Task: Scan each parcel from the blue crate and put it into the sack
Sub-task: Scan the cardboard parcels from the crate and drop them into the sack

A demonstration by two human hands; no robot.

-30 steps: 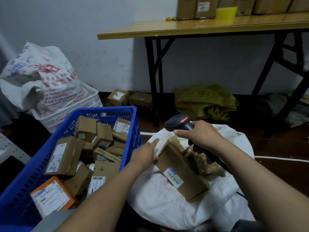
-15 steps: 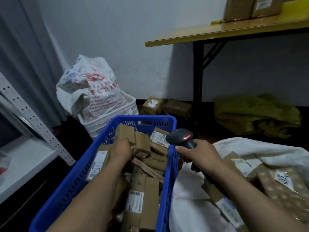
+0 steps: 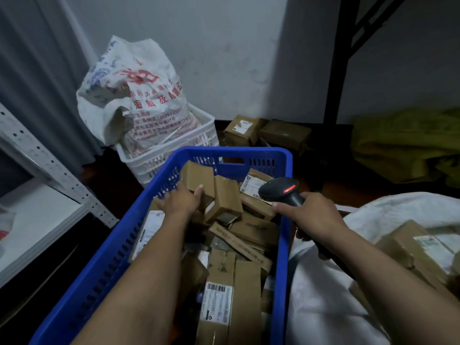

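Blue crate [image 3: 285, 245]: centre floor, heaped with brown parcels nearly to the rim. Left rim faces a gap of dark floor before the white shelf [image 3: 37, 220]; right rim touches the sack. Far rim near a white basket [image 3: 174, 155] holding a printed bag [image 3: 134, 95].
Sack [image 3: 323, 295]: white, right of crate, mouth open, parcels lying inside.
Left hand [image 3: 180, 201]: arm stretched into crate, fingers closed around a box [image 3: 199, 180] at the far end.
Right hand [image 3: 313, 215]: above right rim, gripping a black scanner [image 3: 281, 191], red light lit, head toward the crate.
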